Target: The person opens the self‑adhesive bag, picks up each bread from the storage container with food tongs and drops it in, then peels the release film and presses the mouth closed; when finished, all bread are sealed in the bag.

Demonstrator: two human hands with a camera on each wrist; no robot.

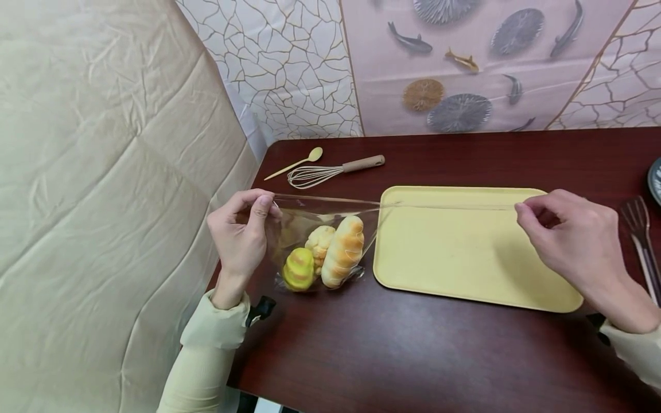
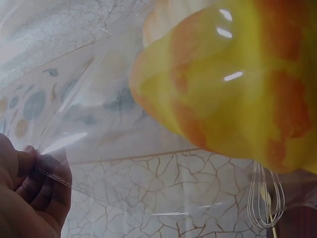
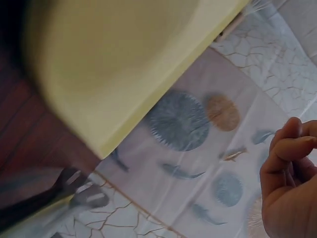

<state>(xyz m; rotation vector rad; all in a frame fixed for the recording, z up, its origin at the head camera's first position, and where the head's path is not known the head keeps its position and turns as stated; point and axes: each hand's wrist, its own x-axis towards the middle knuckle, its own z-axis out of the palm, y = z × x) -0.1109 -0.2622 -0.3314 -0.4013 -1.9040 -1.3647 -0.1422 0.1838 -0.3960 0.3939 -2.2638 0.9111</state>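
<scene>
A clear plastic bag [image 1: 289, 229] hangs over the table, its upper left corner pinched between thumb and fingers of my left hand [image 1: 242, 226]. Inside lie a yellow-green, orange-streaked bun-like piece [image 1: 298, 269], a pale bumpy bun [image 1: 320, 244] and a long golden bread roll [image 1: 343, 252]. The left wrist view shows my left hand [image 2: 39, 188] at the bag's edge, with the yellow piece [image 2: 223, 89] large beside it. From the bag's upper right a thin clear strand [image 1: 454, 207] runs taut to my right hand [image 1: 573, 241], which pinches its end above the tray's right side.
A pale yellow tray [image 1: 454, 258] lies on the dark red table [image 1: 361, 344]. Behind the bag are a whisk [image 1: 335, 169] and a yellow spoon [image 1: 294, 163]. Dark utensils [image 1: 640, 229] and a dark round item [image 1: 656, 180] stand at the right edge, beyond my right hand.
</scene>
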